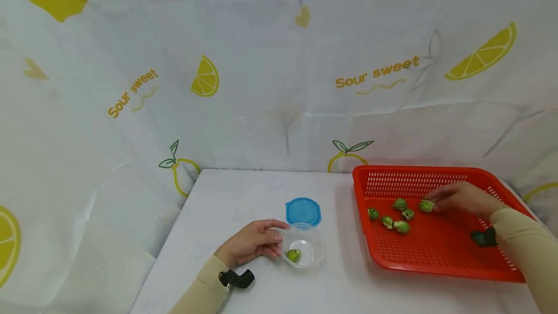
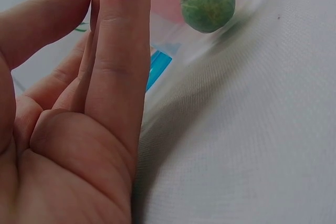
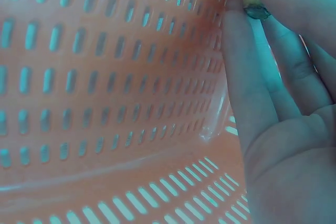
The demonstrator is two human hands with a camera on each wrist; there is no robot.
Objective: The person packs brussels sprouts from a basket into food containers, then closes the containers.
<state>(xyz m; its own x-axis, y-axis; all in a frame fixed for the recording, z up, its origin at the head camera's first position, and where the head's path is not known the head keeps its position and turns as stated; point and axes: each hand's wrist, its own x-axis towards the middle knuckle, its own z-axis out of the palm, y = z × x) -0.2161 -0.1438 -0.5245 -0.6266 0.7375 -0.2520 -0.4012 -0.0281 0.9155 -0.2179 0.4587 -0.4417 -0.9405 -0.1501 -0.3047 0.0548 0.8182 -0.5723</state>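
Observation:
On the left, my left hand [image 1: 252, 243] grips the rim of a small clear plastic container [image 1: 312, 257] between thumb and fingers. One Brussels sprout [image 1: 294, 255] lies inside it; the left wrist view shows this round green sprout [image 2: 207, 2] beyond my fingers. My right hand [image 1: 466, 199] reaches into a red plastic basket [image 1: 440, 243] and pinches another Brussels sprout [image 1: 426, 205] with thumb and fingertips. Its cut stem end [image 3: 255, 8] shows between the fingers in the right wrist view. Several loose sprouts [image 1: 401, 227] lie on the basket floor, left of that hand.
A blue lid [image 1: 303, 211] lies on the white tabletop [image 1: 235, 197] just behind the clear container. The slotted basket's raised wall [image 1: 368, 236] stands between the container and the loose sprouts. A lemon-printed white cloth [image 1: 261, 86] hangs behind the table.

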